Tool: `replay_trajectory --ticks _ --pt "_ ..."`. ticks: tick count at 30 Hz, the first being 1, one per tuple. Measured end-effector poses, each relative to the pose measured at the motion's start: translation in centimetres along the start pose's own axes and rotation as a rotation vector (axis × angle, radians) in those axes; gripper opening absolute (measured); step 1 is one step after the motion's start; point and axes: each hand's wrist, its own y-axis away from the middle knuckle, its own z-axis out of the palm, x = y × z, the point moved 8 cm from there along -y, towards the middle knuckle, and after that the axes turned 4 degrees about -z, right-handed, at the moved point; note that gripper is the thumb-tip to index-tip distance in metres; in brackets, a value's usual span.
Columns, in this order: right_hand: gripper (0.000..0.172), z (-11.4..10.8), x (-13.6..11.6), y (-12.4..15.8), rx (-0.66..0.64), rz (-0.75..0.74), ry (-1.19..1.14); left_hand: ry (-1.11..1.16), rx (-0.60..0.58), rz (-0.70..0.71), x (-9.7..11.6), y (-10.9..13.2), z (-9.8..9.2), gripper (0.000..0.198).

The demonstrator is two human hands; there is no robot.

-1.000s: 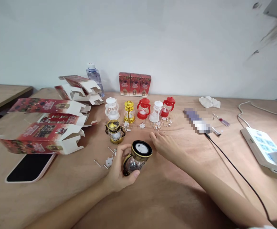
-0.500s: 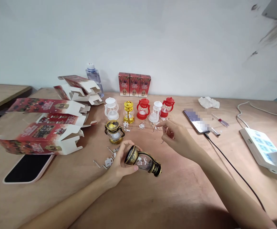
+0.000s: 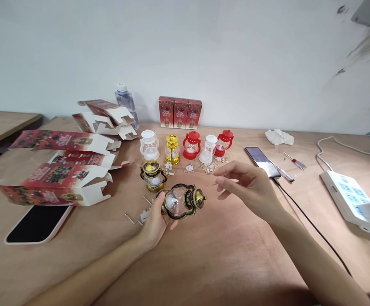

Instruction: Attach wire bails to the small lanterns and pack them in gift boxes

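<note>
My left hand [image 3: 155, 223] is closed around the base of a small black-and-gold lantern [image 3: 180, 202]. The lantern is tipped on its side above the table, its domed top toward the right and a white candle shape inside the clear globe. Close to that top, my right hand [image 3: 247, 185] has its thumb and fingertips bent together at a thin wire piece [image 3: 215, 184], which is barely visible. A second black-and-gold lantern [image 3: 153, 175] stands upright just behind my left hand. Bent wires and a small white part [image 3: 144, 216] lie beside my left wrist, partly hidden.
Behind stand white [image 3: 149, 145], gold [image 3: 172, 149] and red lanterns [image 3: 191, 145], with small parts before them. Red boxes [image 3: 180, 113] and a bottle [image 3: 126, 104] are further back. Opened cartons [image 3: 54, 182] lie left; a phone [image 3: 263, 161], screwdriver [image 3: 297, 163] and power strip [image 3: 352, 195] lie right.
My left hand has turned the lantern, so its top now points right and slightly upward instead of down. My right hand has drawn back a little from the small parts.
</note>
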Motion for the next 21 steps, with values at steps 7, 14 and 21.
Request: replay_trajectory --ticks 7,14,21 --pt "0.030 0.7 1.4 -0.1 0.031 0.069 -0.165 -0.023 0.077 0.095 1.2 0.5 -0.4 0.034" --pt "0.035 2.1 4.5 -0.8 -0.024 0.167 -0.237 0.028 0.071 0.055 1.1 0.3 -0.4 0.035" --pt "0.029 2.1 5.6 -0.9 -0.023 0.196 -0.203 0.042 0.042 0.061 1.2 0.3 -0.3 0.031"
